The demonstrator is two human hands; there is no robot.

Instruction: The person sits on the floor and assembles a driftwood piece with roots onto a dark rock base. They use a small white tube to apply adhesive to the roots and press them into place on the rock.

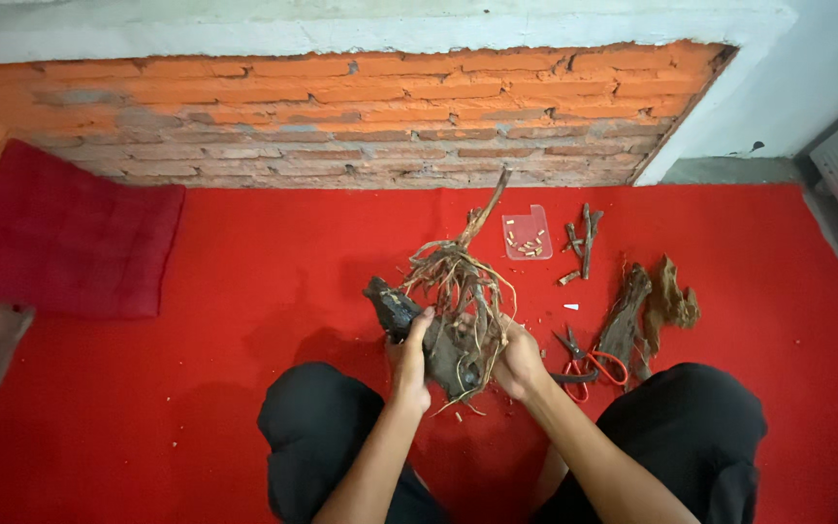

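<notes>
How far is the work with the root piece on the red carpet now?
Done, it seems: small cut bits lie in the clear tray and a few on the red carpet. In hand: the left hand and right hand both grip the dark root piece. Left: its many thin roots look uncut; the red-handled snips lie unused, and more wood pieces wait.

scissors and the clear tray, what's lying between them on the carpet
In the head view, a small white chip lies on the red carpet between the scissors and the clear tray; otherwise that stretch is bare.
</notes>
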